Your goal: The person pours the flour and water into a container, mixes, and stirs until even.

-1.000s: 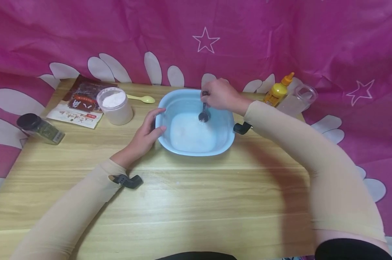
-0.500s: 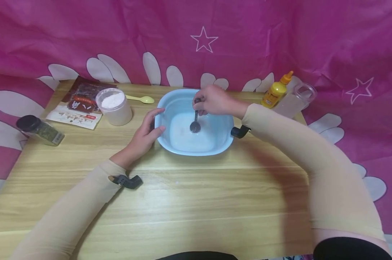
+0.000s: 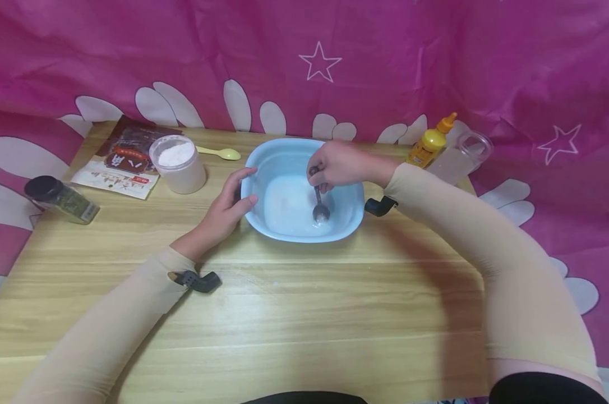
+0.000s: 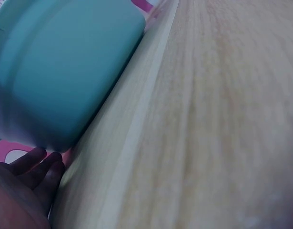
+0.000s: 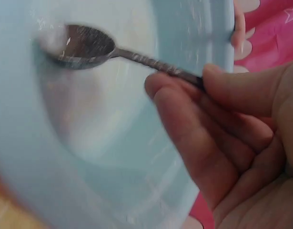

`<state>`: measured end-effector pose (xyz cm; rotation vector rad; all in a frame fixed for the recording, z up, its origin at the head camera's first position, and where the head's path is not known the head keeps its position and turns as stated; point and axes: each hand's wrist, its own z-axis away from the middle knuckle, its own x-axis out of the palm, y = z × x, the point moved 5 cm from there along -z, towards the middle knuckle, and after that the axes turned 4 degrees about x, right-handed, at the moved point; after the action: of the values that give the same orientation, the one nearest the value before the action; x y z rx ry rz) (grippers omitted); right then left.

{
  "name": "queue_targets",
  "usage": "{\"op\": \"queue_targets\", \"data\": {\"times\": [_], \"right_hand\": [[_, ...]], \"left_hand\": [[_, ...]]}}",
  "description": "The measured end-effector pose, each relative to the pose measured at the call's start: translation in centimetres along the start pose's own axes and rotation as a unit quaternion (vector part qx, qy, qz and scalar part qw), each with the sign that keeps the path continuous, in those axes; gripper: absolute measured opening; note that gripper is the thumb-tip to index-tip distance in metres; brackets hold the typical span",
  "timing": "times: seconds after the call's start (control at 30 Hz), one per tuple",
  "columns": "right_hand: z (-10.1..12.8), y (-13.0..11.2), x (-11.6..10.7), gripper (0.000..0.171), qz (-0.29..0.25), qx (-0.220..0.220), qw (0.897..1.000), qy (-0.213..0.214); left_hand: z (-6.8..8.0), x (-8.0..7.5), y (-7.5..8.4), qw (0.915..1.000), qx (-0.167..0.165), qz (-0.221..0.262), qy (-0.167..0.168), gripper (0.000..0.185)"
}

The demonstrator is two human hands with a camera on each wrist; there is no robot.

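I see my right hand (image 3: pixel 341 165) arched over the far right of the light blue plastic basin (image 3: pixel 264 163), fingers curled and pinching the thin handle of a metal spoon (image 3: pixel 318 203). The spoon's shiny oval bowl dips into white, milky liquid (image 3: pixel 289 205) at the basin's bottom, toward its near right. My left hand (image 3: pixel 229 205) rests against the basin's left wall, fingers relaxed and spread along the rim, thumb on the outside. The basin is smooth, squarish with rounded corners, and sits at the middle of the pale wood-grain table (image 3: pixel 304 314). Left of it stands a round tub of white powder (image 3: pixel 178 163), lid off.
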<state>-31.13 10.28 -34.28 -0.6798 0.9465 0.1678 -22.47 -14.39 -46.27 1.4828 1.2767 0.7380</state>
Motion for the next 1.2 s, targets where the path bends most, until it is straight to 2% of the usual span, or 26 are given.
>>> {"op": "queue_targets", "data": {"times": [0.1, 0.2, 0.3, 0.37, 0.47, 0.6, 0.67, 0.73, 0.83, 0.93, 1.03, 1.13, 1.2], "right_hand": [[-0.5, -0.4, 0.3, 0.013, -0.039, 0.003, 0.999, 0.011], [-0.9, 0.1, -0.3, 0.013, -0.047, 0.014, 0.997, 0.062], [-0.7, 0.9, -1.4, 0.013, 0.002, 0.02, 0.993, 0.115], [-0.5, 1.4, -1.8, 0.014, 0.035, 0.019, 0.991, 0.129], [-0.3, 1.7, -1.7, 0.014, 0.037, 0.016, 0.995, 0.091], [-0.1, 1.0, -0.4, 0.014, -0.025, 0.014, 1.0, -0.005], [-0.1, 0.4, 0.3, 0.015, -0.049, 0.005, 0.998, -0.028], [-0.3, 0.0, 0.7, 0.015, -0.062, -0.005, 0.998, -0.023], [-0.5, -0.3, 0.4, 0.013, -0.057, -0.006, 0.998, 0.014], [-0.6, -0.1, 0.0, 0.011, -0.035, 0.015, 0.999, 0.028], [-0.5, -0.3, 0.1, 0.012, -0.013, 0.024, 1.0, -0.011], [-0.9, -1.0, 0.9, 0.013, -0.023, 0.009, 0.998, -0.058], [-1.3, -1.7, 1.3, 0.015, -0.037, -0.008, 0.997, -0.069]], "left_hand": [[0.1, 0.0, 0.0, 1.0, 0.002, 0.0, 0.002, 0.061], [0.0, 0.1, -0.1, 1.0, 0.004, 0.002, 0.002, 0.061], [0.0, 0.2, -0.2, 1.0, 0.005, 0.004, 0.0, 0.061], [-0.1, 0.2, -0.2, 1.0, 0.004, 0.002, -0.002, 0.061], [-0.2, 0.2, -0.1, 1.0, 0.002, 0.0, -0.004, 0.061], [-0.1, 0.2, -0.1, 1.0, -0.001, -0.002, -0.003, 0.061], [-0.1, 0.1, -0.1, 1.0, -0.002, 0.0, -0.003, 0.062], [0.0, 0.1, -0.2, 1.0, -0.002, 0.002, -0.003, 0.062], [0.0, 0.1, -0.2, 1.0, 0.0, 0.005, -0.002, 0.061], [0.0, 0.2, -0.2, 1.0, 0.0, 0.004, -0.002, 0.061], [-0.1, 0.3, -0.2, 1.0, -0.003, 0.003, -0.003, 0.061], [-0.1, 0.2, -0.1, 1.0, -0.002, 0.007, -0.001, 0.061], [-0.1, 0.2, 0.0, 0.9999, 0.002, 0.011, 0.002, 0.061]]}}
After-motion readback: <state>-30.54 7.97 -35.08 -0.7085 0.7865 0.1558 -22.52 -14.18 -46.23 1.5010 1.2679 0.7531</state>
